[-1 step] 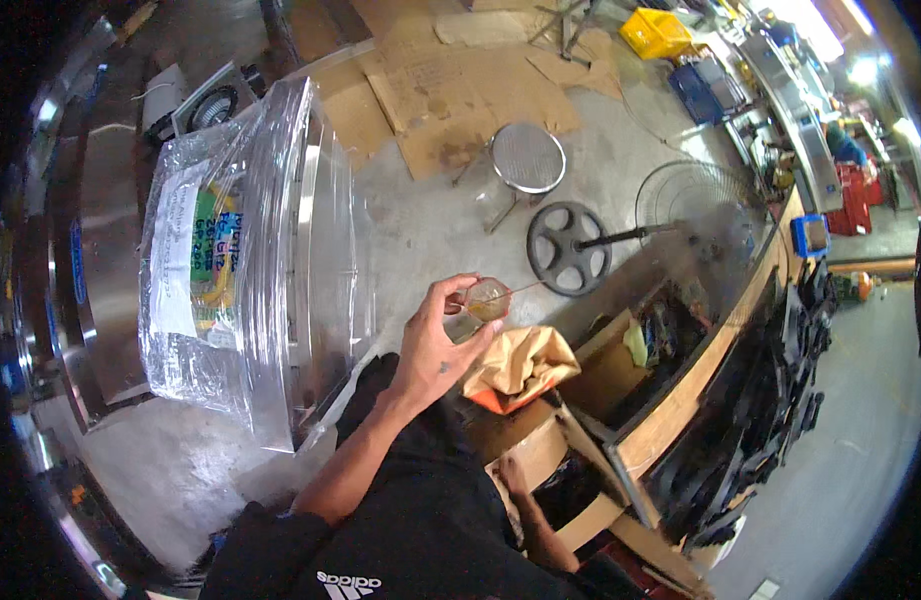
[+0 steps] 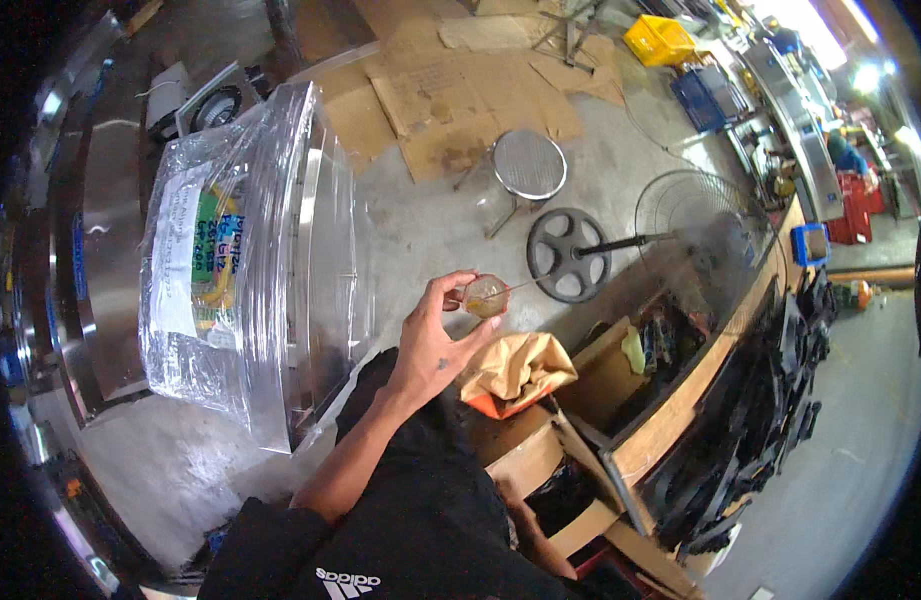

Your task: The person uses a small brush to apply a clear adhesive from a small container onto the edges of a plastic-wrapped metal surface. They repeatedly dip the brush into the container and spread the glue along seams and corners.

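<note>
My left hand is raised in front of me, its thumb and fingers curved round a small clear cup. Some yellowish stuff lies in the cup, and a thin stick leans out over its right rim. Low in the picture, my right hand is beside an open cardboard box, close to my black shirt. Its fingers are hidden, so what it holds cannot be made out. Between the hands and the bench sits a crumpled brown paper bag with an orange patch.
A tall plastic-wrapped metal unit stands at left. Ahead are a round metal stool and a floor fan. Flattened cardboard covers the far floor. Right lie many black strips along a wooden-edged bench.
My right hand has drawn down and slightly toward my body along the cardboard box. My left hand still holds the cup at nearly the same spot.
</note>
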Tool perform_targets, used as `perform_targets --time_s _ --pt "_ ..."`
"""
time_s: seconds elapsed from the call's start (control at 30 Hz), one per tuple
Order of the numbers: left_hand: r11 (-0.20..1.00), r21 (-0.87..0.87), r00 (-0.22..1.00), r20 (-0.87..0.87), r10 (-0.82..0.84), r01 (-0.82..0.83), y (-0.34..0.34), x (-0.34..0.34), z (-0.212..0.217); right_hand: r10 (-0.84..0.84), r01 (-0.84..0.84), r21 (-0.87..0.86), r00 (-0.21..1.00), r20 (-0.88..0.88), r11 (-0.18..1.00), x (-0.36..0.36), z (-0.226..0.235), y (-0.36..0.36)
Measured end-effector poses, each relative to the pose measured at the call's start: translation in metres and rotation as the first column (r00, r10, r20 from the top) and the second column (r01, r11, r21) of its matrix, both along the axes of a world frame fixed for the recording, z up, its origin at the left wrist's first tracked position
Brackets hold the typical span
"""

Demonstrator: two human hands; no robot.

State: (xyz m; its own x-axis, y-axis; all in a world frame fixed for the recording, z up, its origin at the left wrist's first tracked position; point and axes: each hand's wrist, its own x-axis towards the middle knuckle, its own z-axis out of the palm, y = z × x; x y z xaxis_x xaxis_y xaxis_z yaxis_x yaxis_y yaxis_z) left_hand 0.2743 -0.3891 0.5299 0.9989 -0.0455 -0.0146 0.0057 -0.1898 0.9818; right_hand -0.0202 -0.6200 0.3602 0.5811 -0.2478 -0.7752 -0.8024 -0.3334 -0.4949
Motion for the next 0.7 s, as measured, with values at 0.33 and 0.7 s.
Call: perform_targets --time_s 0.33,0.7 --pt "0.997 0.027 0.997 0.009 0.072 -0.072 -0.015 0.14 -0.004 -0.007 0.008 0.004 0.981 -0.193 1.0 0.084 0.006 -0.049" --pt "1.0 0.004 1.0 0.004 -0.01 0.01 -0.02 0.368 -0.004 -0.124 0.121 -0.029 0.927 -0.354 0.992 0.238 0.022 -0.059"
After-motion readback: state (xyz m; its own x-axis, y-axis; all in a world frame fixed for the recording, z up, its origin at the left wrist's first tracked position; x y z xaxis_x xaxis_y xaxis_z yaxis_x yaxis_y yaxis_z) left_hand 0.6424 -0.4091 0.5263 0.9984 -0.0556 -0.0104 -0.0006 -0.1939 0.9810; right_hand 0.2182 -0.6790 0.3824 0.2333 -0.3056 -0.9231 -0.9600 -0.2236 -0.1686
